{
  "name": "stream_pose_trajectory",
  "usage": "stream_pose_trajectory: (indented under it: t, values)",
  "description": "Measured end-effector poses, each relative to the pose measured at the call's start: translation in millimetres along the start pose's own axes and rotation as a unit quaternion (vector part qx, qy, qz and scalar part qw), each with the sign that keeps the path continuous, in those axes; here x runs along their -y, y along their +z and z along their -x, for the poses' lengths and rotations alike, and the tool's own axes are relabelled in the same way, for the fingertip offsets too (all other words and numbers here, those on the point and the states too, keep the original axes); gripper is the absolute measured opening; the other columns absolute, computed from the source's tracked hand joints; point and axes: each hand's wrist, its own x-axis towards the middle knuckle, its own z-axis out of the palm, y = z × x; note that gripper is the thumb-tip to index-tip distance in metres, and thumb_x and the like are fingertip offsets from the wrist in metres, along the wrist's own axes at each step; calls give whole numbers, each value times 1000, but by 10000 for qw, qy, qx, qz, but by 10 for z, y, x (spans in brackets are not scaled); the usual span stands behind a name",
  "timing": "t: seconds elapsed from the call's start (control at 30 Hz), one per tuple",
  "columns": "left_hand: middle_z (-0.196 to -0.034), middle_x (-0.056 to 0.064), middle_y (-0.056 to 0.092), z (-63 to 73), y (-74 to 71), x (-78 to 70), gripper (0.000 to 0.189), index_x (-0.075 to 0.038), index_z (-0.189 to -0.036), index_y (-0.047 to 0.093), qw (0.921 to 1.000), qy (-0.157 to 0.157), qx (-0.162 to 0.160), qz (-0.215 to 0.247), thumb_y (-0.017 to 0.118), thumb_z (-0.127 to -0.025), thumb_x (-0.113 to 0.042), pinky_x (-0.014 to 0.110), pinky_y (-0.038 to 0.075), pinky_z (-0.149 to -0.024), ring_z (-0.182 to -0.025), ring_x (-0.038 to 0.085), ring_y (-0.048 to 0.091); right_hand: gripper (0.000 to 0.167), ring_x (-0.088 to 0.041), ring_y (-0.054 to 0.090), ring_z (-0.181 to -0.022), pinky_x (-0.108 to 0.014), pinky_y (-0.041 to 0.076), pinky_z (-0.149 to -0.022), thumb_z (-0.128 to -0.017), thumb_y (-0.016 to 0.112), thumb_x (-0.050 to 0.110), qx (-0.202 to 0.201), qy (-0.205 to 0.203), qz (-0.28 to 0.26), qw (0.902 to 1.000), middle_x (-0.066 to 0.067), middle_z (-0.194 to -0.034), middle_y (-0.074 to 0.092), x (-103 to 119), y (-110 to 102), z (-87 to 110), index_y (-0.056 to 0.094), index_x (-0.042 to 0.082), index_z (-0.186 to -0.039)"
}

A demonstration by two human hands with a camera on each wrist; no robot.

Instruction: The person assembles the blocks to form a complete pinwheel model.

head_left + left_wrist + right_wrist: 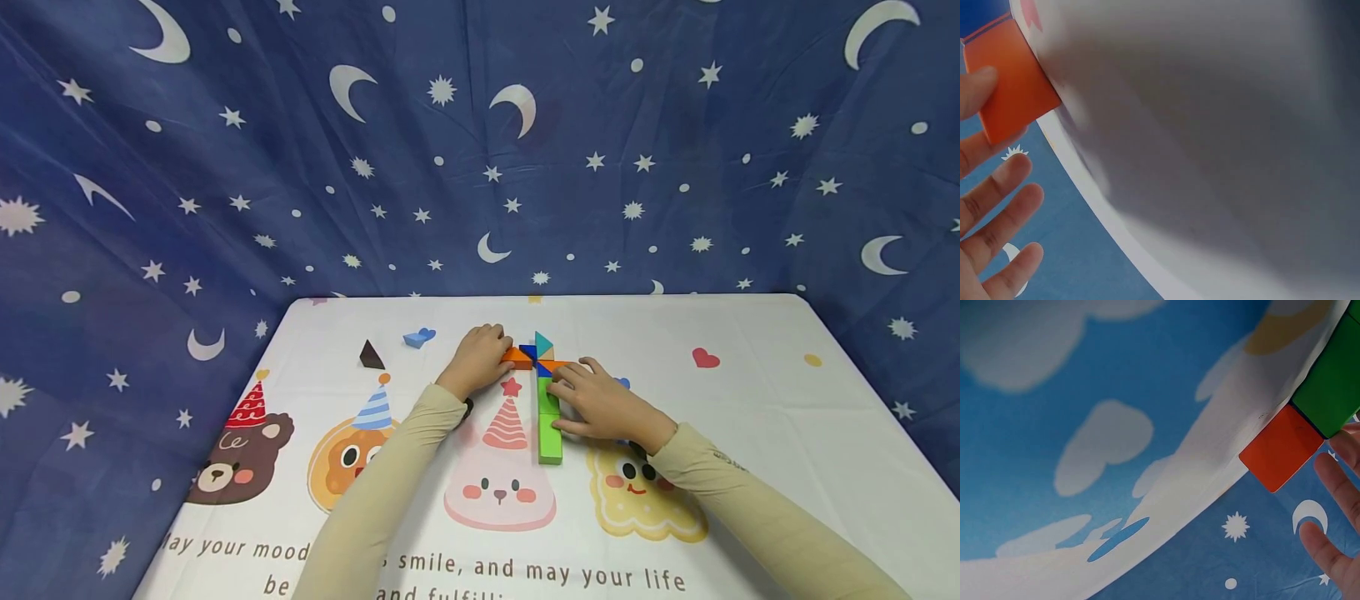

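Observation:
My left hand [478,360] pinches an orange triangular block [519,359] between thumb and index finger, its other fingers spread apart in the left wrist view. That block forms the left arm of a pinwheel shape with blue triangular blocks [528,351], a teal triangular block [542,343] and a second orange block [553,365]. Below them, two green blocks [550,440] line up end to end like a stem. My right hand [606,402] lies at their right side, fingertips on the green blocks. In the right wrist view its fingers are loosely extended beside a green block [1329,394].
A dark triangular block [371,357] stands at the back left, with a blue piece [415,339] near it. The white tablecloth [787,467] carries printed cartoon figures and lettering. A blue star-and-moon curtain [570,208] hangs behind the table.

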Motion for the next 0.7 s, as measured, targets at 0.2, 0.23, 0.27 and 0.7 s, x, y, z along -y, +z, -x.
stream_pose_trajectory:
  t: [0.2,0.23,0.27,0.7]
  values:
    - [-104,5,60,-37,5,-22,33,-13,-108,65,10000,-25,-2,-18,62,-89,-39,35,44,-96,-96,20,56,48,-25,52,-111,-51,40,-96,-85,60,51,-46,-25,4,10000,-7,-112,56,-3,-4,-2,59,13,-115]
    - [-104,5,60,-39,2,-27,33,-13,-108,65,10000,-23,-10,5,62,-88,-39,35,44,-96,-96,20,56,48,-24,52,-110,-51,40,-97,-85,60,51,-60,-32,1,10000,-7,-112,56,-5,-3,-3,60,13,-115]
    - [-104,5,60,-43,1,-31,33,-13,-108,65,10000,-26,-4,6,62,-88,-39,35,44,-96,-95,20,56,48,-24,52,-109,-51,40,-97,-85,60,51,-75,-39,-3,10000,-7,-111,56,-6,-1,-3,60,13,-115]
    - [-103,4,59,-66,-8,-57,35,-12,-109,65,9998,-113,51,140,61,-89,-40,36,44,-97,-96,20,56,49,-24,52,-106,-51,39,-97,-84,61,52,-130,-52,44,9999,-7,-110,56,-20,18,-2,59,14,-114]
